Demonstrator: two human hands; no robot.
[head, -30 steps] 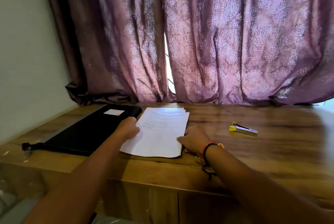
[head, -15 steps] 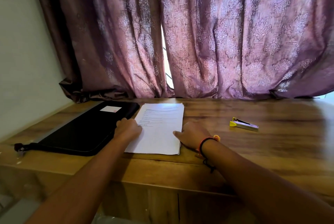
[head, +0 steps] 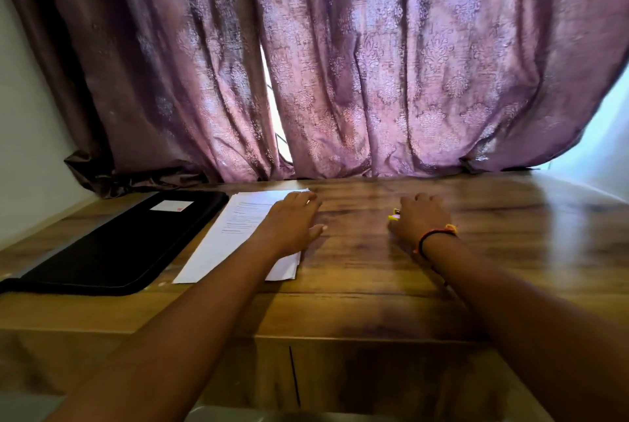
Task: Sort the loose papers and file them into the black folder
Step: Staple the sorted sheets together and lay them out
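Left hand flat, fingers spread, pins the paper stack beside the closed black folder on the desk. Right hand covers the yellow stapler, grip hidden; ease that palm and sheets could skew before stapling.

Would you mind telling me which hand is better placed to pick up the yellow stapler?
The right hand: it sits over the stapler, mostly hiding it, while the left hand lies flat on the papers beside the black folder.
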